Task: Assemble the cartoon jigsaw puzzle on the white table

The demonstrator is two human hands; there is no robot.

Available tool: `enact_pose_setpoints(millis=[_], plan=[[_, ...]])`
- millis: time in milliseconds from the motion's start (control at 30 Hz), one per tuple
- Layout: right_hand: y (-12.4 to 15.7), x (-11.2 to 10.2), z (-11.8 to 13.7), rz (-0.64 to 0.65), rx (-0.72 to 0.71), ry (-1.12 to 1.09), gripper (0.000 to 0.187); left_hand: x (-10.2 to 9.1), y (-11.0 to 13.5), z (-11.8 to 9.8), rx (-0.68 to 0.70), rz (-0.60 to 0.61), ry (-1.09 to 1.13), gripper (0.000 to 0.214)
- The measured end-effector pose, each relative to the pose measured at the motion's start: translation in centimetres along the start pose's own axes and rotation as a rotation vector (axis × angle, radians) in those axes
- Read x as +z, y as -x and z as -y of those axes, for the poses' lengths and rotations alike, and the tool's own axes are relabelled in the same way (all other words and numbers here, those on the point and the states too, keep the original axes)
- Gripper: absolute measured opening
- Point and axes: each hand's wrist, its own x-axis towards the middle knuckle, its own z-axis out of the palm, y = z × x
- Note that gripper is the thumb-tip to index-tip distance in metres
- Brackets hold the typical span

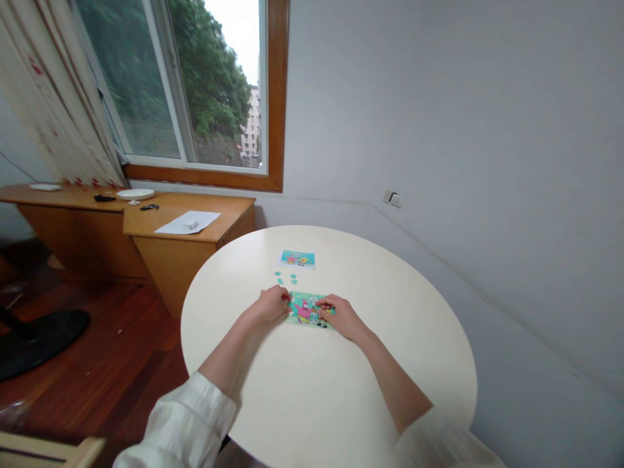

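A small jigsaw puzzle with a pink cartoon starfish on a green ground lies flat on the round table, between my two hands. At its left edge is my left hand, fingers curled in and closed; whatever they pinch is too small to make out. My right hand rests over the puzzle's right part, fingertips pressed together on its surface and covering some of the picture. Several loose teal puzzle pieces lie just beyond the puzzle. Farther back sits a printed picture card with similar cartoon figures.
The cream round table stands close to the wall on the right. Behind it on the left, a wooden cabinet carries a white paper sheet and a white plate. A black round base stands on the floor.
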Motion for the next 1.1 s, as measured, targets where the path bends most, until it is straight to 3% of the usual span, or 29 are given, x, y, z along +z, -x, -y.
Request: enact_pose_setpoints(millis=[100,200,333,433,633,900,1100], plan=[[0.0,-0.1,0.1,0.01,0.001,0.017,0.017,0.1,-0.1,0.3,0.012,-0.01,0.001,0.026],[0.0,-0.1,0.0,0.014,-0.001,0.016,0.016,0.0,-0.7,1.4,0.005,-0.102,0.057,0.023],[0.1,0.0,-0.2,0.019,0.005,-0.006,0.016,-0.5,-1.7,3.6,-0.141,-0.249,0.084,0.025],[0.1,0.0,-0.2,0.025,0.015,-0.04,0.016,-1.0,-1.9,4.6,-0.236,-0.293,0.057,0.024],[0.1,-0.1,-0.2,0.027,0.024,-0.057,0.015,-1.0,-1.5,4.5,-0.273,-0.235,0.069,0.021],[0.2,-0.1,0.0,0.031,0.034,-0.056,0.015,-0.8,-1.0,4.0,-0.271,-0.147,0.048,0.038],[0.1,-0.2,0.2,0.037,0.029,-0.035,0.015,-0.7,-0.8,3.9,-0.225,-0.104,0.016,0.02]])
